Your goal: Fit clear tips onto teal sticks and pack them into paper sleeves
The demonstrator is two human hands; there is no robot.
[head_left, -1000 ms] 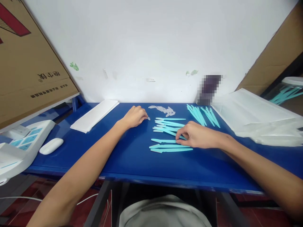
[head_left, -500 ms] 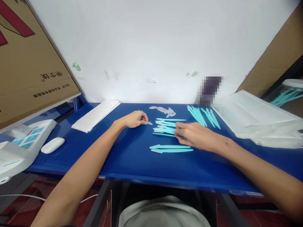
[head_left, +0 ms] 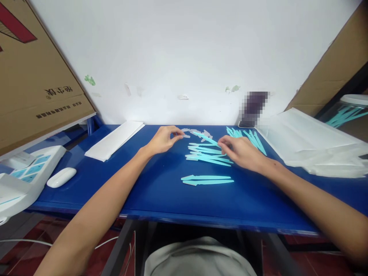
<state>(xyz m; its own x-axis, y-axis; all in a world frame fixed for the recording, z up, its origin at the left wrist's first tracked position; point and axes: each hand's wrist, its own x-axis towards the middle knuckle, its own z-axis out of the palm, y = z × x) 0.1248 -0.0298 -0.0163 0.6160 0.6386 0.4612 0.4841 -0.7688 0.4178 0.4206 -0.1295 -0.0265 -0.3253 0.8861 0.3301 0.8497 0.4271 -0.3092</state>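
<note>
My left hand (head_left: 166,139) pinches a small translucent blade cap (head_left: 186,136) between thumb and fingertips. A turquoise eyebrow razor (head_left: 207,138) is gripped near its handle end by my right hand (head_left: 240,150), its head pointing left toward the cap, the two apart. Behind them lies a loose cluster of translucent caps (head_left: 184,130). Below the held razor is a pile of turquoise razors (head_left: 209,158), heads to the left. Nearer the front edge, two razors (head_left: 208,180) lie side by side. Another group of razors (head_left: 255,142) rests beyond my right hand.
Folded white paper (head_left: 115,141) lies back left. A white oval case (head_left: 61,177) sits beside a white device (head_left: 47,172). Plastic bags (head_left: 313,145) cover the right side of the blue table (head_left: 161,195). A clear jar (head_left: 349,111) holds more razors. A pixelated upright object (head_left: 254,109) stands at the wall.
My right hand has lifted one razor off the pile and raised it up and slightly right. My left hand has moved a little forward and right, still with the cap.
</note>
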